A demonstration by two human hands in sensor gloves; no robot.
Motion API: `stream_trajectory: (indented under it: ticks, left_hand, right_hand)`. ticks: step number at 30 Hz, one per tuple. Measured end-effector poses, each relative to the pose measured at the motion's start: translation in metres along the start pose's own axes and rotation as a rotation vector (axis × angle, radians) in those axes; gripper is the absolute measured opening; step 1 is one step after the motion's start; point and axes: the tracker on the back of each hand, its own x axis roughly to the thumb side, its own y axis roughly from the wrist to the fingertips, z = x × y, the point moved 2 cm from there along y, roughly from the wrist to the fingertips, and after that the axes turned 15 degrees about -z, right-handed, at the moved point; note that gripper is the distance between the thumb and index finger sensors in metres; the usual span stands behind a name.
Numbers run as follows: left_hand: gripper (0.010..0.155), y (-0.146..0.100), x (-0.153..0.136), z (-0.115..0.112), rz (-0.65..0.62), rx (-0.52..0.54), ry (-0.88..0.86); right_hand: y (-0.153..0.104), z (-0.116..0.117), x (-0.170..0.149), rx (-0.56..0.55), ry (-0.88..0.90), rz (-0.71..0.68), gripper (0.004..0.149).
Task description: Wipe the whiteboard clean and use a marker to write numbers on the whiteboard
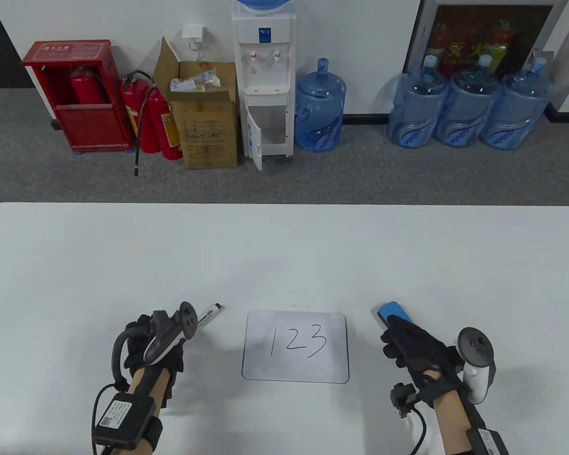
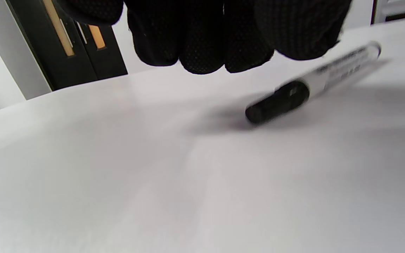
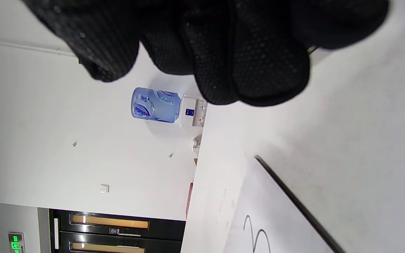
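On the worktop [image 1: 76, 265], the left hand [image 1: 151, 346] hangs loosely curled above one marker [image 1: 212, 313], holding nothing; light, stiff and likely slippery, it is best pinched mid-barrel. One rigid whiteboard [image 1: 295, 374], reading 123, lies centre. The right hand [image 1: 410, 348] covers one light eraser [image 1: 392, 313]; its grip cannot be told.

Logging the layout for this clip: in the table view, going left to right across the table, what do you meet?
Left hand → marker → whiteboard reading 123 → blue eraser → right hand. The marker's near end is hidden behind the left hand's tracker; the eraser's near end lies under the right hand's fingers.
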Motion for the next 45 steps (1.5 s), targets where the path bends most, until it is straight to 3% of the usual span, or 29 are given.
stream_trajectory:
  ticks: [5,8,14,17,22,32,45]
  left_hand:
    - [0.058,-0.016,0.021,0.032,-0.087,0.147,-0.106]
    - [0.059,-0.03,0.048,0.046,-0.173,0.263,-0.194]
    - [0.06,-0.042,0.093,0.032,-0.305,0.383,-0.284]
    - [0.06,-0.037,0.097,0.017,-0.314,0.347,-0.207]
    - [0.06,-0.034,0.089,0.006,-0.304,0.332,-0.237]
    - [0.06,-0.036,0.093,0.003,-0.313,0.318,-0.206]
    - [0.06,-0.038,0.084,0.001,-0.287,0.314,-0.209]
  right_hand:
    - [0.0,-0.001,0.004,0.01,-0.093,-0.019,0.064]
    - [0.0,0.004,0.014,0.042,-0.244,-0.068,0.065]
    - [-0.006,0.032,0.039,0.147,-0.708,-0.222,0.067]
    - [-0.008,0.046,0.042,0.194,-0.865,-0.265,0.067]
    - [-0.01,0.058,0.046,0.22,-0.959,-0.287,0.067]
    - [-0.012,0.051,0.048,0.204,-1.087,-0.297,0.068]
    - [-0.01,0.052,0.037,0.247,-1.111,-0.272,0.069]
